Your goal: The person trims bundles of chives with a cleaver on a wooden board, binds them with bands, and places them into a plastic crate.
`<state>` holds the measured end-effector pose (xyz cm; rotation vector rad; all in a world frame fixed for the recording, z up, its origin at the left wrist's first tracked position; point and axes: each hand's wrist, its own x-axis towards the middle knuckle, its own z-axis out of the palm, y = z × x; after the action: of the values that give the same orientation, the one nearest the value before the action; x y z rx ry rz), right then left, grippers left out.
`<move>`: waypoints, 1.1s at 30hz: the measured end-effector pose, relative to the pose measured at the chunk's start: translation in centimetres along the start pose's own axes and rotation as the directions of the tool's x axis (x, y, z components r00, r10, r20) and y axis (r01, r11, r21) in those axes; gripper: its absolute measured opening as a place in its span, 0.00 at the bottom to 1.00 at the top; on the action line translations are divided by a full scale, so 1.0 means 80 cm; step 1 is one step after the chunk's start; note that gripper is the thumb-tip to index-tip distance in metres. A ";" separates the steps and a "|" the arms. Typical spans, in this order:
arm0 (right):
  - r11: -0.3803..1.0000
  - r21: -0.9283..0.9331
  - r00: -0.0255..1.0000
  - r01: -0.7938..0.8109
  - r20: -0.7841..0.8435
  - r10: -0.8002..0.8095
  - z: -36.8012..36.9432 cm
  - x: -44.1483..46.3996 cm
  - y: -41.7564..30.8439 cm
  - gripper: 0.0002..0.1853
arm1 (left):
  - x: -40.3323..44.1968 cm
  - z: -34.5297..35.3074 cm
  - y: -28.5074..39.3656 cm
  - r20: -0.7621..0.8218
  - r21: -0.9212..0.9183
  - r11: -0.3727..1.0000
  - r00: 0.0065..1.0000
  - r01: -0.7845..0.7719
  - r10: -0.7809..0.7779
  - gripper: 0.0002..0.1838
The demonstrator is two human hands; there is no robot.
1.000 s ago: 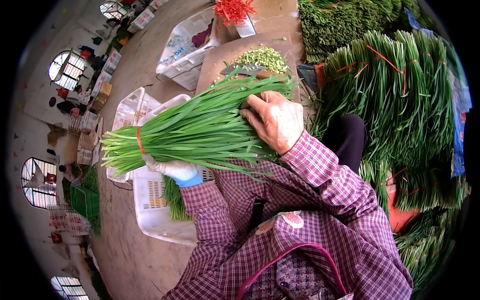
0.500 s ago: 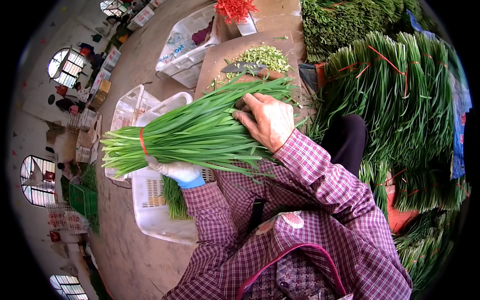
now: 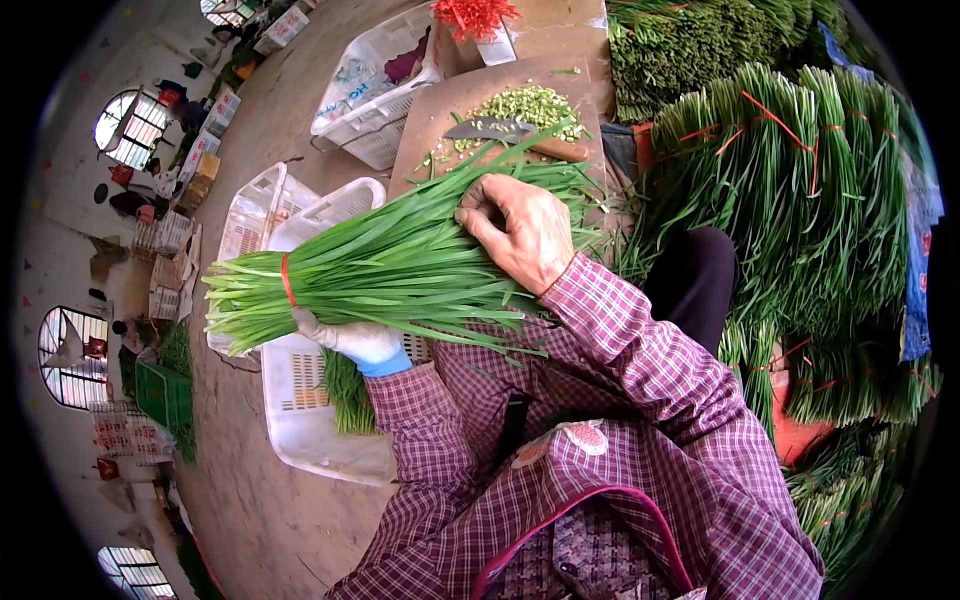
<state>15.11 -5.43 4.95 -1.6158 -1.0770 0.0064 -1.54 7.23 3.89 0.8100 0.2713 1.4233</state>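
Observation:
A large bunch of garlic chives (image 3: 400,260) lies across in front of me, its pale cut ends to the left and a red band (image 3: 287,281) around it. My left hand (image 3: 350,335), in a white and blue glove, supports the bunch from below near the band, with most of its fingers hidden behind the stems. On the leafy side, my bare right hand (image 3: 520,228) has thumb and forefinger pinched together at the upper leaves. Beyond it, a knife (image 3: 555,148) with a wooden handle rests on a board (image 3: 425,125) beside chopped green bits (image 3: 530,108).
Stacked banded chives (image 3: 780,180) rise at the right. A white crate (image 3: 330,455) below my left arm holds more greens (image 3: 350,400). Another white crate (image 3: 385,130) stands beside the board, near red ties (image 3: 472,15). My knee (image 3: 700,275) is at the right.
My right hand has shifted slightly left, and its fingers have curled into a pinch. A few leaves near the knife now stick up. The left hand and bunch have barely moved.

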 end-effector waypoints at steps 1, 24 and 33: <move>0.992 0.108 0.997 -0.071 -0.028 0.075 0.003 0.001 0.001 0.08 | 0.000 0.003 0.000 -0.026 0.020 1.000 1.000 0.000 0.000 0.44; 0.114 0.659 0.668 -0.743 0.724 0.169 0.083 -0.052 0.009 0.42 | -0.008 0.007 -0.009 0.062 -0.112 0.992 0.997 0.058 -0.051 0.45; -0.426 0.847 0.745 -0.319 0.501 0.440 0.100 -0.039 -0.010 0.23 | -0.068 -0.343 0.017 0.096 0.769 0.584 0.856 0.260 -0.508 0.37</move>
<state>8.61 -1.23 1.04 -0.2048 0.0499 1.1085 -20.45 11.21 -16.36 1.5204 0.7708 0.6998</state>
